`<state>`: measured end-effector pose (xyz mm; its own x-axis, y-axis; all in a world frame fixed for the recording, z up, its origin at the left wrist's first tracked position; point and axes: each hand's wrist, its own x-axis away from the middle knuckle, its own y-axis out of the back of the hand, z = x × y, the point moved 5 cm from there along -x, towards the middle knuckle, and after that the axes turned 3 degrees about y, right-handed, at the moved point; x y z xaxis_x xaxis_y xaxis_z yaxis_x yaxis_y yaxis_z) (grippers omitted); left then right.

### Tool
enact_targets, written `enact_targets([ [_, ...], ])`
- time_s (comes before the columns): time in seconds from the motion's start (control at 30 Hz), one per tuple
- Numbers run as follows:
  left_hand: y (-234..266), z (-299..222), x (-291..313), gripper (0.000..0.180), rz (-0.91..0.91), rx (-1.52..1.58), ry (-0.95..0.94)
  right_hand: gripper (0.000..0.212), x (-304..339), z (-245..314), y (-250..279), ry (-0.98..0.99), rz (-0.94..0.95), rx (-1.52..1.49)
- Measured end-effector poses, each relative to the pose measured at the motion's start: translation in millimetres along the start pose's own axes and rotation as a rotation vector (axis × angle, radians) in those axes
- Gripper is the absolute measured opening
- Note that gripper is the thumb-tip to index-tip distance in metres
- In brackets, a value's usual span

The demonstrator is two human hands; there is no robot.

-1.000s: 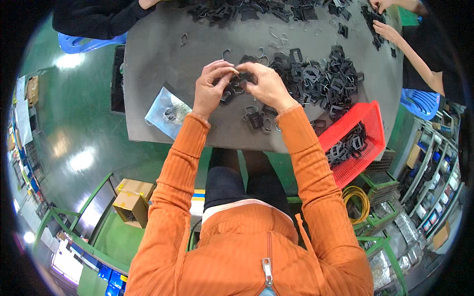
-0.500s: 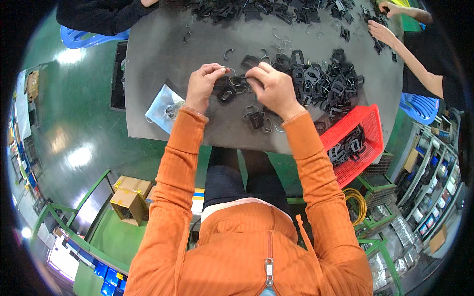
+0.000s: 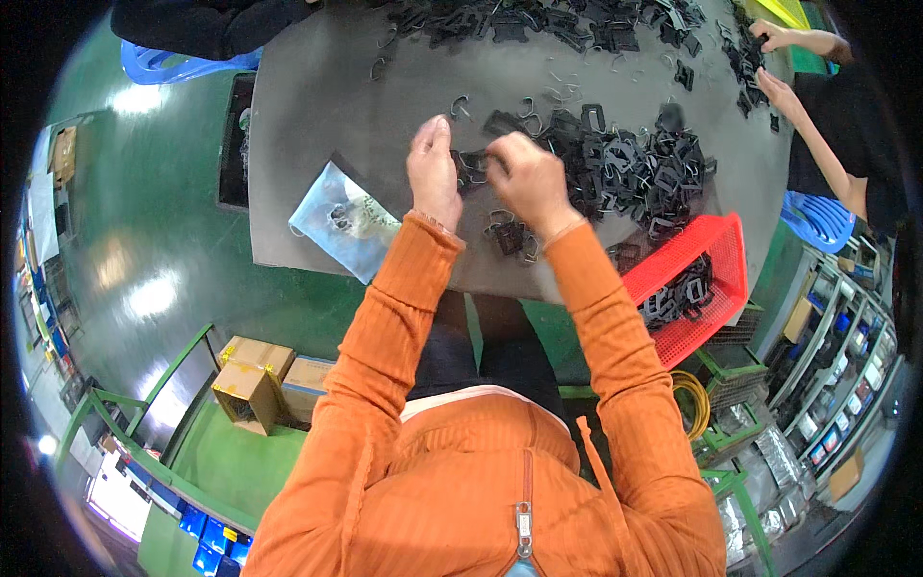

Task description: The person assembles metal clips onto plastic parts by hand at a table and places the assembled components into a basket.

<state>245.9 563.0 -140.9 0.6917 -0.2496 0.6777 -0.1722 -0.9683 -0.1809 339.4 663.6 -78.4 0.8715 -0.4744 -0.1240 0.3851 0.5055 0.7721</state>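
Observation:
Over the grey table point(image 3: 327, 115), my left hand point(image 3: 436, 173) is upright with its fingers pressed together. Whatever it may hold is hidden. My right hand point(image 3: 529, 175) is curled, thumb against fingers, just to its right and slightly smeared; I cannot make out what is in it. Black plastic buckles with wire hooks point(image 3: 471, 169) lie in the gap between my hands. A few more black buckles point(image 3: 510, 235) sit nearer me, below my right hand. Right of that hand spreads a large heap of black buckles point(image 3: 635, 163). A loose wire hook point(image 3: 461, 106) lies beyond my left hand.
A blue-white plastic bag point(image 3: 332, 207) holding small metal parts lies left. At right, a red basket point(image 3: 735, 250) with black buckles tilts at the table edge. More black parts point(image 3: 510, 21) cover the far side. A co-worker's hands point(image 3: 775, 62) handle pieces at far right.
My left hand has moved right, nearer my right hand, and turned more upright. My right hand has curled in more. The black piece stretched between them earlier no longer shows there.

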Motion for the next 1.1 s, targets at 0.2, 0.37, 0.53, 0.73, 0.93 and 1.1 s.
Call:
enact_targets([
  [0.2, 25, -18, 12, 0.043, 0.07, -1.293, -0.769, 0.049, -40, -66, -13, -0.312, 0.332, 0.294],
  [0.37, 33, -17, 2, 0.036, 0.161, -1.375, -0.673, 0.052, -42, -56, -30, -0.389, 0.357, 0.256],
  [0.53, 34, -13, 1, 0.024, 0.134, -1.045, -0.608, 0.037, -28, -62, -15, -0.458, 0.217, 0.064],
  [0.73, -58, 6, 94, 0.016, 0.372, -0.697, -0.483, 0.037, 69, -81, 113, -0.576, -0.164, -0.197],
  [0.93, -169, 106, 217, 0.02, 0.855, -0.605, -0.435, 0.035, 270, -153, 218, -0.893, -0.253, 0.124],
  [1.1, -162, 79, 167, 0.018, 0.64, -0.9, -0.846, 0.037, 269, -135, 227, -0.714, -0.35, 0.443],
])
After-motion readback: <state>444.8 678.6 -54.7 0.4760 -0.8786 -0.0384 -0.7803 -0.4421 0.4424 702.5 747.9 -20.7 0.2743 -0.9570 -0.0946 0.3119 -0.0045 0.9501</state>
